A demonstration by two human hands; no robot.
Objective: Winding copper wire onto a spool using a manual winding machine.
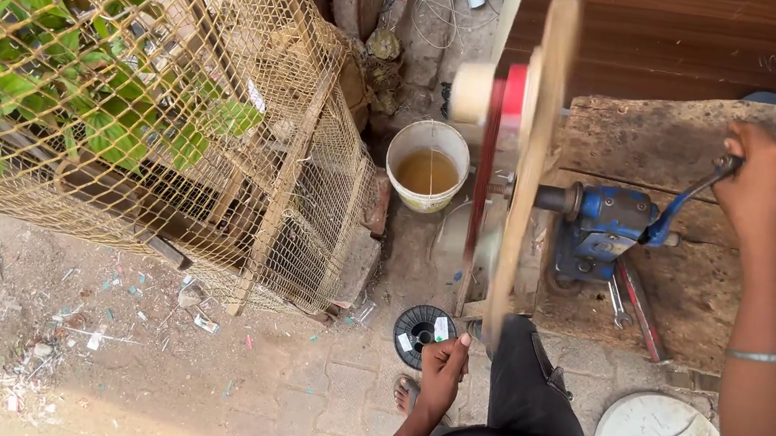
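Cage (221, 129) of wire mesh, far left | wheel (529, 156) upright at bench (713, 140) edge, centre | right hand (775, 182) fisted round blue crank (692, 196), far right | left hand (441, 367) near, fingers pressed together, beside black spool (421, 333) on ground.

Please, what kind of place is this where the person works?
Probably an outdoor street-side workshop. The right hand turns the crank of a blue hand-driven winder on a worn wooden bench; paving stones and a wire-mesh cage lie beside it.
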